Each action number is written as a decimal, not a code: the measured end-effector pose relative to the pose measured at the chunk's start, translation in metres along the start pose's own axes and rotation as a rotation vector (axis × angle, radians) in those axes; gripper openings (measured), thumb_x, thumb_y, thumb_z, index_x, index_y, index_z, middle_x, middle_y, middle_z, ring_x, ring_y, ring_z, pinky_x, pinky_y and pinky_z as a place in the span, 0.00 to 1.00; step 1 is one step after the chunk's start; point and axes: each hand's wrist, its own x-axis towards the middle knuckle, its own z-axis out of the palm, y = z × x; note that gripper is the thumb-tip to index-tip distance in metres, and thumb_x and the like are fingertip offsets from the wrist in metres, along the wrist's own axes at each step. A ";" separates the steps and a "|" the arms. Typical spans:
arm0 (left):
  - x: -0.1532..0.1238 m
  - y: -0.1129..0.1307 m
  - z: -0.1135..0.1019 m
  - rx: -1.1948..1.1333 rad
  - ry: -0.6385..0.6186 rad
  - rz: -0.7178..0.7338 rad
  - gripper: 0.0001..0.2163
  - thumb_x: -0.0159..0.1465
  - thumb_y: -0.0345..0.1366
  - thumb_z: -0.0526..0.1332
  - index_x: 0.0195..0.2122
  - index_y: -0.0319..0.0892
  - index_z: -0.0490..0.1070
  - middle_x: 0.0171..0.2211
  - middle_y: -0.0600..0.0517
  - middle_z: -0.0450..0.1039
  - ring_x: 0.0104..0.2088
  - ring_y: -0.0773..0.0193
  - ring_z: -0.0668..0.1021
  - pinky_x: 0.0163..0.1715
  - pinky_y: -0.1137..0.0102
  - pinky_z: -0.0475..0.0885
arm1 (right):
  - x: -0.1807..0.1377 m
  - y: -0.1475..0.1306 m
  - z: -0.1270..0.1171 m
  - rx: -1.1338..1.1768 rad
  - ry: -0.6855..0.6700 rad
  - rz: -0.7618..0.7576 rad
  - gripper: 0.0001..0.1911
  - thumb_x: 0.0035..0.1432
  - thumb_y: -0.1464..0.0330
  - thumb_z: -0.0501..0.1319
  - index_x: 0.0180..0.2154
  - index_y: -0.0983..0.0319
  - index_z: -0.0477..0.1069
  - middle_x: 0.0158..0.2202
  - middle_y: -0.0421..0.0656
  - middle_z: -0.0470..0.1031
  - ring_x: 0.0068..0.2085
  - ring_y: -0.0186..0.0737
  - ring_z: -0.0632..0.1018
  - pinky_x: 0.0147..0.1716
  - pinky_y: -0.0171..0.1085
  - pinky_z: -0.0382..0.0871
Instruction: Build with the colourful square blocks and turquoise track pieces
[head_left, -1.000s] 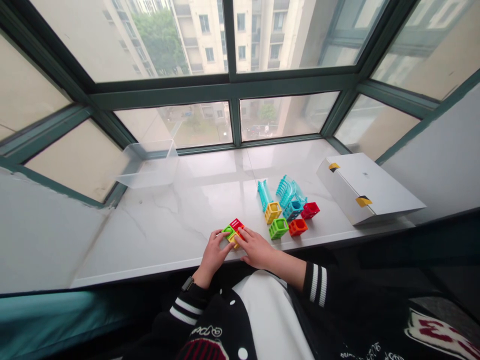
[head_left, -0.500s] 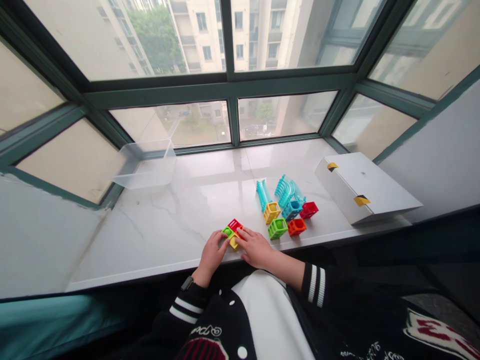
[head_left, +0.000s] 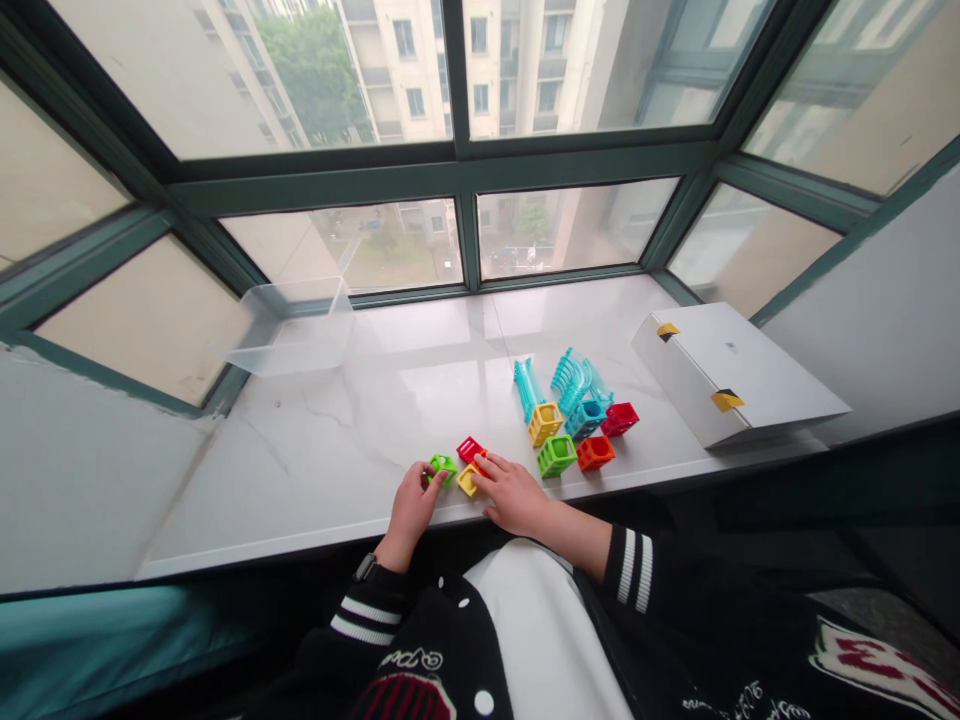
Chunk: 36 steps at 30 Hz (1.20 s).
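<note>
My left hand pinches a green toy block between thumb and fingers, just above or on the white sill. A small gap separates it from a cluster on its right: a red block, a yellow block and an orange block. My right hand grips this cluster, its fingers over the orange block and against the yellow one. The fingers partly hide the orange block. Whether the clustered blocks are joined, I cannot tell.
Right of my hands stand yellow, blue, green, orange and red cube blocks. Behind them lie translucent turquoise track pieces. A clear plastic bin sits back left, a white box at right, windows behind.
My left hand has moved a little left with the green block, parting it from the red and yellow blocks. My right hand has stayed on the cluster.
</note>
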 end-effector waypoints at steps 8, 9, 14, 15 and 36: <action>0.005 -0.009 -0.004 -0.536 0.177 -0.306 0.25 0.69 0.64 0.52 0.44 0.44 0.67 0.43 0.46 0.78 0.37 0.57 0.84 0.38 0.59 0.81 | 0.002 0.003 0.010 -0.004 0.023 -0.016 0.38 0.58 0.63 0.71 0.68 0.59 0.65 0.76 0.54 0.53 0.75 0.63 0.57 0.67 0.60 0.64; 0.005 -0.009 -0.006 -0.567 0.202 -0.316 0.25 0.70 0.63 0.52 0.45 0.44 0.67 0.43 0.46 0.78 0.36 0.58 0.84 0.38 0.59 0.82 | 0.002 0.003 0.011 -0.003 0.029 -0.020 0.39 0.58 0.63 0.71 0.68 0.60 0.65 0.76 0.55 0.53 0.75 0.64 0.57 0.67 0.60 0.64; -0.001 -0.005 -0.014 -0.614 0.237 -0.279 0.25 0.71 0.62 0.51 0.48 0.44 0.67 0.44 0.46 0.78 0.36 0.59 0.83 0.38 0.61 0.81 | 0.002 0.002 0.009 0.068 0.127 -0.026 0.33 0.60 0.68 0.69 0.66 0.62 0.67 0.74 0.58 0.58 0.73 0.63 0.61 0.68 0.58 0.64; -0.003 -0.002 -0.014 -0.617 0.233 -0.271 0.25 0.71 0.63 0.51 0.48 0.44 0.68 0.44 0.46 0.78 0.37 0.60 0.83 0.38 0.61 0.81 | 0.002 0.001 0.006 0.101 0.175 -0.032 0.32 0.61 0.69 0.68 0.65 0.62 0.68 0.72 0.58 0.61 0.71 0.62 0.63 0.68 0.58 0.64; -0.017 0.096 0.014 -0.731 -0.179 0.058 0.17 0.75 0.53 0.57 0.50 0.44 0.69 0.45 0.50 0.76 0.44 0.61 0.80 0.45 0.65 0.77 | -0.013 -0.012 -0.034 0.516 0.661 -0.139 0.32 0.69 0.70 0.62 0.70 0.52 0.59 0.68 0.52 0.63 0.68 0.52 0.69 0.67 0.54 0.70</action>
